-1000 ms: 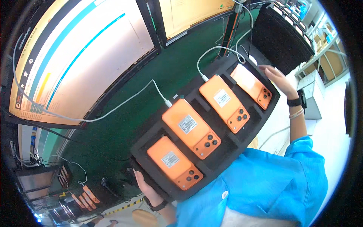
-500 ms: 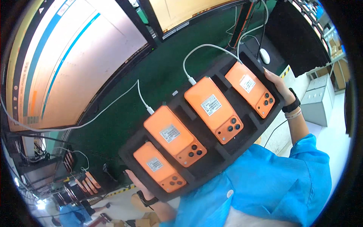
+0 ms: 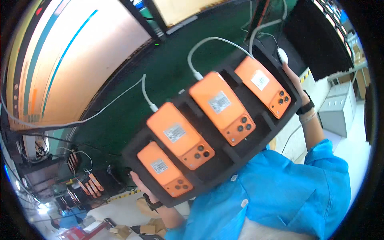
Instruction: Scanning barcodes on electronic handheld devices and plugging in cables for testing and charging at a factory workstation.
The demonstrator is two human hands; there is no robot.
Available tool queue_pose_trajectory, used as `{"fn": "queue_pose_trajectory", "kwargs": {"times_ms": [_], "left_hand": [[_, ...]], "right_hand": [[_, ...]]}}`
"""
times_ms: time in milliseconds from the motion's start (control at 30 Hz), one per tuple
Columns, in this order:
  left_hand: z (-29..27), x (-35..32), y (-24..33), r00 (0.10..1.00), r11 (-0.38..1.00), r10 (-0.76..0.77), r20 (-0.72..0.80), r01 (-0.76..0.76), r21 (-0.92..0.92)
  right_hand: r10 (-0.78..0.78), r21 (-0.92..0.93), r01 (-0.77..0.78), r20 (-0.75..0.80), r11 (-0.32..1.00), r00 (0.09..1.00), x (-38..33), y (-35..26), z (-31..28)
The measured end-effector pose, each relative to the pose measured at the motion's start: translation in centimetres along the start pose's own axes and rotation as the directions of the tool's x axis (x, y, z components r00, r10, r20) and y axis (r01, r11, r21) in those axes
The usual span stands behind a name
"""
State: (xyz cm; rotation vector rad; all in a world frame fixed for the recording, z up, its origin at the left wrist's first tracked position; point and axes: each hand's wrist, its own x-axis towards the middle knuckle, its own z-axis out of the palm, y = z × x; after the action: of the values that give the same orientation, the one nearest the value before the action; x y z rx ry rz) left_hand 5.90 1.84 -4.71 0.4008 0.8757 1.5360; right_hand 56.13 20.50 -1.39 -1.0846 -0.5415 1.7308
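Note:
My left hand (image 3: 141,185) grips the left end of a black foam tray (image 3: 235,157), and my right hand (image 3: 294,82) holds its right end. The fingers of both hands are partly hidden behind the tray. Several orange phones lie in its slots with their backs up, each with a white label and a camera block at the lower end. The leftmost phone (image 3: 172,176) and the phone beside it (image 3: 182,147) are on the left side. White cables plug into that second phone and the third phone (image 3: 233,114). A cable also reaches the top of the rightmost phone (image 3: 269,97).
A lit monitor (image 3: 92,52) stands at the left, with part of another screen (image 3: 188,12) above. A dark green work surface (image 3: 108,108) lies beyond the tray, with a white mouse (image 3: 283,55) at its right. Grey cabinets (image 3: 336,110) stand on the right; cartons (image 3: 154,227) sit below left.
The tray, with the phones and both hands, has shifted slightly up and left in the picture. My right hand's fingertips now overlap the mouse's lower edge in view. Both hands keep their hold.

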Motion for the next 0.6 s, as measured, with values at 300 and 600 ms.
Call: {"fn": "queue_pose_trajectory", "kwargs": {"times_ms": [300,600], "left_hand": [[2.6,1.0,0.0,0.994,0.996,-0.033,-0.103,0.041,0.075],[1.2,2.0,0.2,0.985,0.948,-0.09,-0.149,0.13,0.29]], "right_hand": [[-0.06,-0.06,0.077,0.245,0.995,0.968,0.6,1.5,-1.6],[-0.133,-0.279,0.154,0.093,0.948,0.987,0.8,10.5,-8.4]]}}
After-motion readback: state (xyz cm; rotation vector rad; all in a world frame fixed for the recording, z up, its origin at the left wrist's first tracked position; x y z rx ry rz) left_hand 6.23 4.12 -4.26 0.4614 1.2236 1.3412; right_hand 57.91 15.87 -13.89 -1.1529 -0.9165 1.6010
